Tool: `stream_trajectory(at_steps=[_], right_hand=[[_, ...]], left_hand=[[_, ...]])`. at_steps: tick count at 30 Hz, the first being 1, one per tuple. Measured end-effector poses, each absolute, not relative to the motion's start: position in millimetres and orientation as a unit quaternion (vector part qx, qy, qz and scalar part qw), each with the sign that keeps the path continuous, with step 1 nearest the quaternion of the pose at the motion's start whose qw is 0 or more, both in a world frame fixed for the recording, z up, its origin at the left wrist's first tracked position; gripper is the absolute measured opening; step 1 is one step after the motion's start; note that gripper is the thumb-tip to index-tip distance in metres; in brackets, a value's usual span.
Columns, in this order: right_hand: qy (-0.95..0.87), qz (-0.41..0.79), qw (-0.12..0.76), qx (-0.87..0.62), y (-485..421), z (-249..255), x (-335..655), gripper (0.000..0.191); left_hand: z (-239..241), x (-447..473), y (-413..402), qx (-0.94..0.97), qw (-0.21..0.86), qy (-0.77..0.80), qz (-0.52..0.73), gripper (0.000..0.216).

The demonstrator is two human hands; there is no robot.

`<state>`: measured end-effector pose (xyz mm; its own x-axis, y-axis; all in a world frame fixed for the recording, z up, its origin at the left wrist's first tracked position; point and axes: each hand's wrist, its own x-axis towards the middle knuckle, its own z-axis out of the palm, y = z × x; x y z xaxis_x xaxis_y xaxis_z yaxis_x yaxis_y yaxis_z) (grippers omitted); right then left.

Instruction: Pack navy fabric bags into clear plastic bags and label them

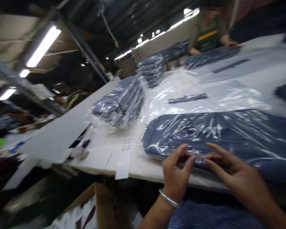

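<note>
Two hands: left hand (175,173) curled at the near edge of the bagged garment (228,133), grip too blurred to tell; right hand (231,173) spread open, fingertips on the same edge.
Garment: dark blue, already inside its clear bag, flat on the table (105,156).
Done: stack of packed garments (120,103) to the left.
Left: probably closing the near edge.
Around: loose bags (205,92) behind, paper strip (124,159) beside; nothing blocking.

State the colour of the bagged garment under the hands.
Dark blue bagged garment, in clear plastic; head view.
</note>
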<state>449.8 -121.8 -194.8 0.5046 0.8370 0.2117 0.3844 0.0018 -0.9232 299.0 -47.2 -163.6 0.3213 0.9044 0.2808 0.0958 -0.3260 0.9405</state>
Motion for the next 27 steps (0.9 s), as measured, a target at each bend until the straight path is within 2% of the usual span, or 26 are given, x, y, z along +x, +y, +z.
stream_trajectory(at_steps=[5, 8, 13, 19, 27], right_hand=[[-0.421, 0.261, 0.543, -0.678, -122.3, -176.0, 454.0, 0.045], [-0.431, 0.276, 0.523, -0.682, -127.0, -170.5, 463.5, 0.045], [-0.438, 0.252, 0.504, -0.7, -128.4, -158.3, 500.9, 0.047], [-0.459, 0.225, 0.495, -0.702, -84.5, -136.4, 551.4, 0.056], [-0.415, 0.357, 0.49, -0.679, -34.8, -136.0, 578.6, 0.061]], left_hand=[[-179.4, 301.7, -40.5, 0.675, 0.508, 0.362, 0.393, 0.04], [-182.7, 301.1, -38.3, 0.704, 0.507, 0.347, 0.357, 0.04], [-177.9, 304.3, -12.7, 0.758, 0.435, 0.328, 0.358, 0.035], [-161.3, 318.2, 48.2, 0.805, 0.364, 0.313, 0.349, 0.032], [-161.7, 335.6, 94.0, 0.867, 0.296, 0.259, 0.307, 0.028]])
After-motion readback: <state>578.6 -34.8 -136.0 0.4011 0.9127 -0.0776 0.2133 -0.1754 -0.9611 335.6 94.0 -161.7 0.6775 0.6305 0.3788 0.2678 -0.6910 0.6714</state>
